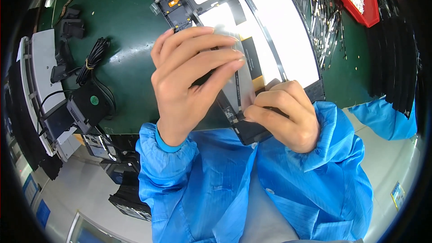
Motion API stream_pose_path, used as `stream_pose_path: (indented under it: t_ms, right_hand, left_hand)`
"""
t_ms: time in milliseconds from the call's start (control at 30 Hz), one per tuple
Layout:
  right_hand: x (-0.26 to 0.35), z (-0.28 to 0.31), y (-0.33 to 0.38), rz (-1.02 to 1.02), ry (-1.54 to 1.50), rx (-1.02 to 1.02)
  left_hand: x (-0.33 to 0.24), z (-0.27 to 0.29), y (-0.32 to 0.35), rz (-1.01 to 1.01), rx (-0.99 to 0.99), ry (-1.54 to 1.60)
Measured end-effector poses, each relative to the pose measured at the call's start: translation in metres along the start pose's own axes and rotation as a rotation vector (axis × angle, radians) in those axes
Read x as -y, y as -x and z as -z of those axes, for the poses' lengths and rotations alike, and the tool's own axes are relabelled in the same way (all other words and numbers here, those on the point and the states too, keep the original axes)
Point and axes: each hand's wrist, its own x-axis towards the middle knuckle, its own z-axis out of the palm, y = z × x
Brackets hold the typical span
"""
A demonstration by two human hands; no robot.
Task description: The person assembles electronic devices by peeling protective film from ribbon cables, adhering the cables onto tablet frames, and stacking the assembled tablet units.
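Note:
A black-framed flat device, like an opened tablet, lies tilted in front of me, with bright white panels inside. A small circuit board with an orange piece shows at its upper left. Over its near-left part stands a see-through, greyish film strip with a dark line along it. My left hand pinches the film's upper part between thumb and fingertips. At the film's lower end my right hand is closed, thumb against bent index finger. A dark flat cable runs across the white panel. My fingers hide part of the film.
Many thin flex strips are heaped at right, beside a red bin holding white bits. Black strips hang beyond. On the left are a black adapter, a coiled cable and a grey-white rack on the green table.

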Motion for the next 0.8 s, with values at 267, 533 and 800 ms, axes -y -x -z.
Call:
stream_pose_path:
  t_ms: [267,533,800]
  right_hand:
    - [-0.0002,-0.0009,-0.0001,0.002,0.018,0.000]
    - [0.0001,-0.0017,-0.0009,0.004,0.027,-0.020]
    - [0.0045,0.0033,-0.0028,-0.025,0.044,0.037]
  left_hand:
    - [0.0001,0.0012,-0.0027,0.032,0.036,-0.019]
    - [-0.0024,0.0019,-0.0046,0.050,0.048,-0.028]
    - [-0.0050,-0.0027,-0.0016,0.123,-0.058,0.104]
